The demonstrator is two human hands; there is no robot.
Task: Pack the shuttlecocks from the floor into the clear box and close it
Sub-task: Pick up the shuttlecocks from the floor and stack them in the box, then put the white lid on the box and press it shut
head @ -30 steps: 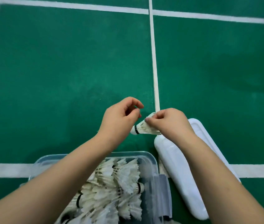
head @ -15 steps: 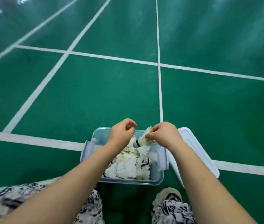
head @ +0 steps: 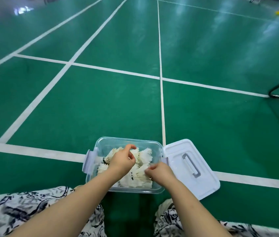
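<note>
Over the clear box [head: 128, 139], the left hand [head: 121, 162] is held curled, empty; at its four o'clock, shuttlecocks [head: 145, 155] are seemingly pinched by the right hand [head: 160, 172].

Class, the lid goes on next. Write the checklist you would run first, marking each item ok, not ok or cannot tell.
1. Shuttlecocks in the clear box: ok, piled inside.
2. None left on the floor: cannot tell; none in view.
3. Lid at hand: ok, flat right of the box, handle up.
4. Hands out of the box: not ok; left hand and right hand are over the pile.
5. Feathers below the rim: cannot tell.
6. Left latch swung out: ok.
</note>
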